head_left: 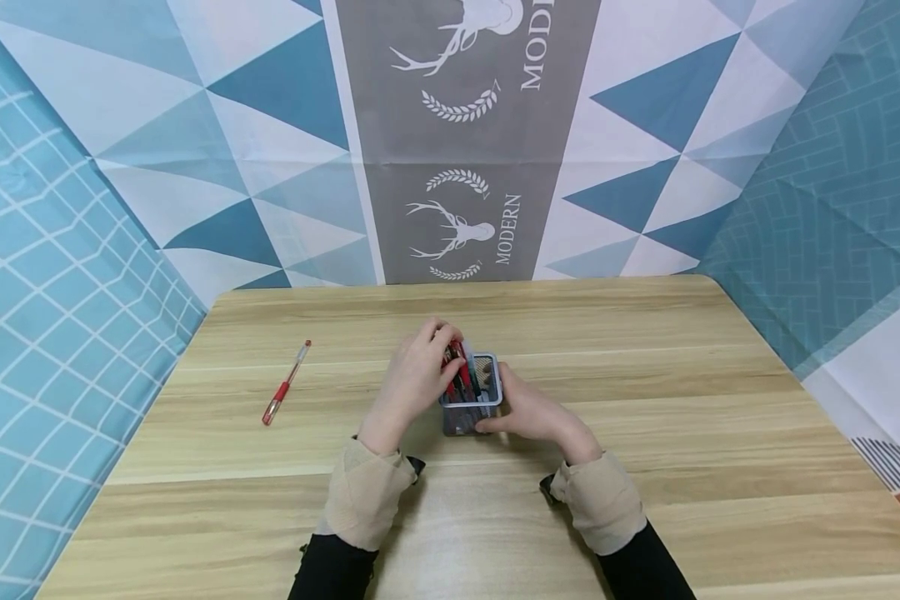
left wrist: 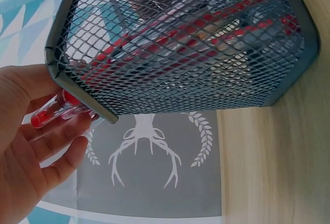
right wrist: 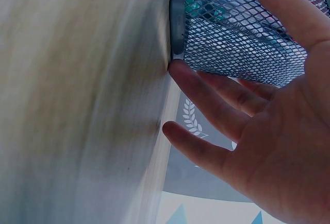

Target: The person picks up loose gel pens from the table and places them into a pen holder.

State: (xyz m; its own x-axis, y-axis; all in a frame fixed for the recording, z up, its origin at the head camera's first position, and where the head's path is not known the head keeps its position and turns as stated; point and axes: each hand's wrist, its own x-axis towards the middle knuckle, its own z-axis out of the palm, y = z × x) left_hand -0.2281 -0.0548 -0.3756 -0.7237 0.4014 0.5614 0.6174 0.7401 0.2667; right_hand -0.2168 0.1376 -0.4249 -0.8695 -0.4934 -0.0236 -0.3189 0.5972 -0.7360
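Observation:
A dark mesh pen holder (head_left: 459, 422) with a pale rim stands on the table, several pens upright inside it. From its left, my left hand (head_left: 416, 375) reaches over the rim and grips red pens (head_left: 465, 382) near their tops. The left wrist view shows clear, red-tipped pen ends (left wrist: 49, 112) between the thumb and fingers, jutting past the rim. My right hand (head_left: 532, 408) steadies the pen holder on its right side, thumb across the front. In the right wrist view its fingers (right wrist: 216, 92) lie along the mesh near the base.
A single red and clear pen (head_left: 287, 383) lies slantwise on the wooden table (head_left: 645, 367), left of the pen holder. Behind the table's far edge hangs a patterned cloth (head_left: 465, 142) with deer and leaf prints.

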